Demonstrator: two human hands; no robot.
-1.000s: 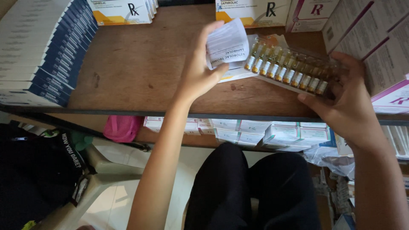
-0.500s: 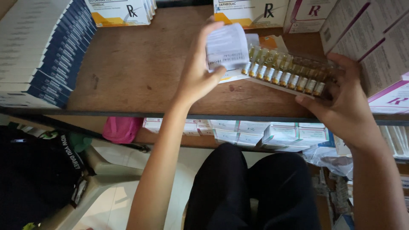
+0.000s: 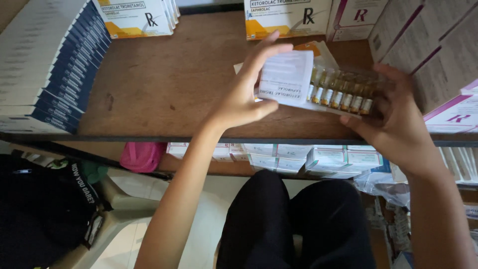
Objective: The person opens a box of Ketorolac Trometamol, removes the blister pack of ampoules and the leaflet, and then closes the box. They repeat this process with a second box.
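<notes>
My left hand [image 3: 246,92] holds a folded white paper leaflet [image 3: 286,77] above the brown wooden table [image 3: 169,84]. The leaflet lies over the left end of a clear plastic tray of small amber glass ampoules [image 3: 343,94]. My right hand [image 3: 396,122] grips that tray at its right end, close to the table's front edge. An open white and orange carton flap [image 3: 318,50] shows just behind the tray.
A long fanned row of flat white and dark blue cartons [image 3: 47,65] fills the left side. White and orange medicine boxes [image 3: 137,17] stand at the back; pink and white boxes [image 3: 433,45] are stacked at the right. More small boxes [image 3: 298,157] sit on a lower shelf. A black bag [image 3: 45,209] lies below left.
My left hand has brought the leaflet down and to the right, over the left end of the ampoule tray. The tray and my right hand have stayed almost still.
</notes>
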